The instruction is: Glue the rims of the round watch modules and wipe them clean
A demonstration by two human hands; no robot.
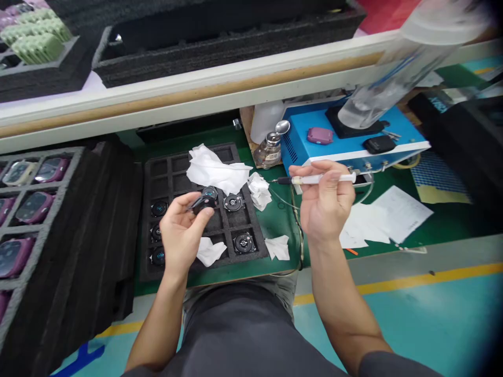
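My left hand [182, 230] pinches a small dark watch part [205, 202] between thumb and fingers, above a black foam tray [259, 230]. In my right hand [326, 204] is a thin syringe [314, 179], its dark tip pointing left toward the watch part but apart from it. Round black watch modules [243, 242] sit in several of the tray's compartments. A white wipe [216, 170] covers part of the tray's back, and a crumpled wipe [259, 191] lies by its right edge. Another wipe [211, 251] rests near the tray's front.
To the left, stacked foam trays [78, 209] hold purple-cased watches [35, 207]. A blue machine [306, 128] stands back right, carrying a purple watch case [319, 135] and a clear cylinder [377, 94]. Beside it is a glass bottle [268, 152]. A shelf edge [196, 107] crosses overhead; papers [396, 212] lie right.
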